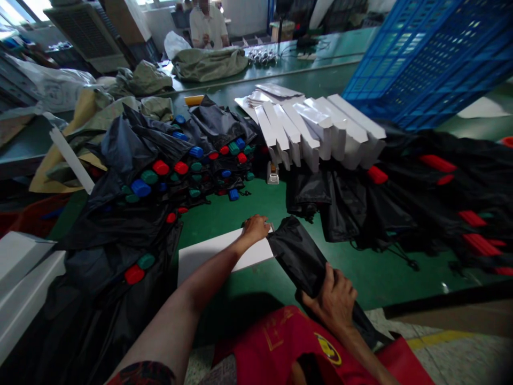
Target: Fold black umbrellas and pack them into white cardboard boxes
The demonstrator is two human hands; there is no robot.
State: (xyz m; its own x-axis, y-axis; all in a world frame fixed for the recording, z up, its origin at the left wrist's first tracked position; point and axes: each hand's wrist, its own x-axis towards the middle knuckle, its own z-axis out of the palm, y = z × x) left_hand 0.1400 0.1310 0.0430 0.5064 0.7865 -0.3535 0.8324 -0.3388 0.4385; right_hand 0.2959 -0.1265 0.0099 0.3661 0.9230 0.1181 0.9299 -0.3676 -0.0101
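A long white box point(216, 250) lies on the green table in front of me. My left hand point(256, 228) is closed over its right end, fingers bent round the edge. Against that same end rests the tip of a long black drawstring pouch point(298, 248), slanting down toward my body. Around the pouch's lower part my right hand point(334, 297) is wrapped, thumb on the near side. Whether the pouch tip is inside the box or only touching it, I cannot tell. What the pouch contains is hidden.
Black pouches with red, blue and green ends point(160, 168) are heaped at left; more black pouches point(348, 206) lie at right. White boxes point(316, 125) are stacked behind. A blue crate point(425, 69) stands back right. A person point(208, 27) is across the room.
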